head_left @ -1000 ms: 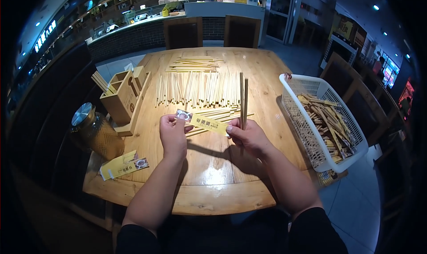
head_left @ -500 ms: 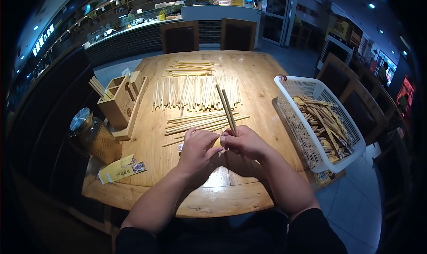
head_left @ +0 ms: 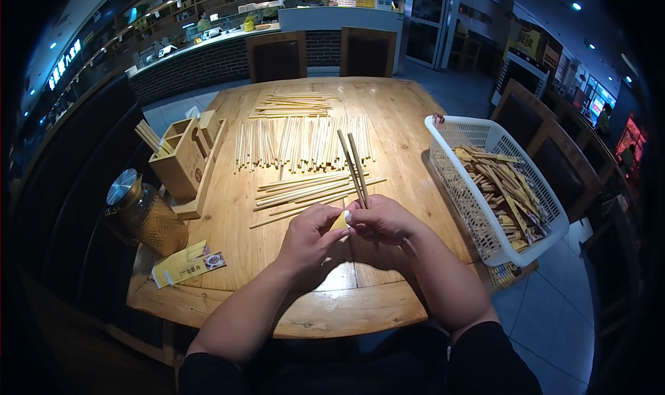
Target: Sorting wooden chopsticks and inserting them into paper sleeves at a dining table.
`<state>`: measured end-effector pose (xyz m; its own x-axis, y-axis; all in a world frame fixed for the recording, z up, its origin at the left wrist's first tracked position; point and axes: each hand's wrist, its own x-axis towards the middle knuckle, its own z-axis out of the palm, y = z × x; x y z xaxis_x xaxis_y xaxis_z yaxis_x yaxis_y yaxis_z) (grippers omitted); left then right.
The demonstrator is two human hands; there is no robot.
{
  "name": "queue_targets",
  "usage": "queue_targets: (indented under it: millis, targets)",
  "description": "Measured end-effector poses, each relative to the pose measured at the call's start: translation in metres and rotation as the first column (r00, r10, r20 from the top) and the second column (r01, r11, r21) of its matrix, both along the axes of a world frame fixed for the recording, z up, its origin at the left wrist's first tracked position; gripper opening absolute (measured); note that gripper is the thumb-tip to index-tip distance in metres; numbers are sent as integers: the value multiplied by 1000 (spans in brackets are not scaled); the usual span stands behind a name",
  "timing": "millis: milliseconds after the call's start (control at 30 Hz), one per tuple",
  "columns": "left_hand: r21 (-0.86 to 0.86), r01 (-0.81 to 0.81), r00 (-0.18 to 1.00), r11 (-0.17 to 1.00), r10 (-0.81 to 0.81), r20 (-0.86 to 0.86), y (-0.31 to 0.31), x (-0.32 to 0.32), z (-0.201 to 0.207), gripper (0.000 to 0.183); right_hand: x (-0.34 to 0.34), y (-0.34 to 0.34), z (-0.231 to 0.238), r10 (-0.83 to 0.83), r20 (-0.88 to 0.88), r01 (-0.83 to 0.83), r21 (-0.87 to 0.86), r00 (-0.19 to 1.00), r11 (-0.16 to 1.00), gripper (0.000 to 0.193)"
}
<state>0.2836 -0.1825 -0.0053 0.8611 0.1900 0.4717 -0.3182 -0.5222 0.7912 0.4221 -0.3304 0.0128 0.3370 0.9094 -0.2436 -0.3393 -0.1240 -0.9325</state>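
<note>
Well, hands [head_left: 381, 221] pinched on yellow paper [head_left: 339, 222], chopsticks [head_left: 359, 173] in the right; lettered wrapper [head_left: 197, 264] leftward

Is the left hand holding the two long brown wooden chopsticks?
No, the two long brown wooden chopsticks are gripped in the right hand.

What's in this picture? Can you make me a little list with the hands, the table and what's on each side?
Left hand: pinches yellow paper
Right hand: holds two brown chopsticks pointing up, and touches the paper
Table: wooden, with three groups of loose chopsticks
Left side: wooden holder, jug, yellow wrappers
Right side: white basket of brown sticks
</note>
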Motion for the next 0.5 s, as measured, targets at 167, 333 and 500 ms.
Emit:
queue_targets:
  millis: [167,333,500]
  targets:
    - [82,-35,999,996,34,15,2,-1,1,29,-3,2,1,-2,80,7,-58,997,998,17]
    - [236,-94,993,967,109,-52,1,-1,-2,29,-8,2,8,-11,406,88,-171,914,981,17]
    - [192,-69,997,979,71,0,2,-1,-3,27,-9,2,9,-28,360,89,-154,932,984,14]
